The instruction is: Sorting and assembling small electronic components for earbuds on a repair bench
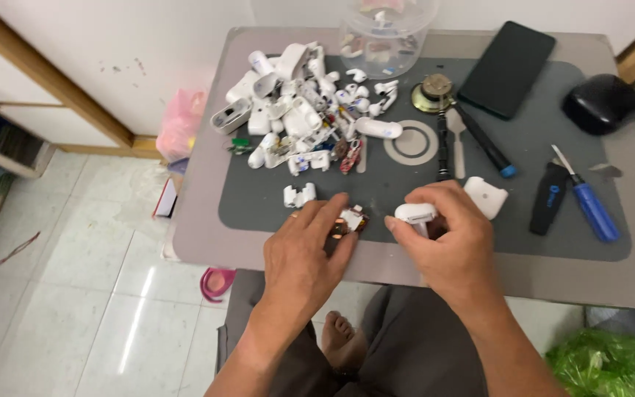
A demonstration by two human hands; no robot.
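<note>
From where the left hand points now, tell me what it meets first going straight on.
The left hand points up and right; its fingertips already touch the small circuit part. Beyond that, probably the screwdriver, though depth is unclear.

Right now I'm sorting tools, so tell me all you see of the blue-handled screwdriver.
The screwdriver has a blue, plastic-looking handle and a short, thin metal shaft. It lies flat on the grey mat, tip toward the far side, at the right end, just beside a black tool. Neither hand touches it.
</note>
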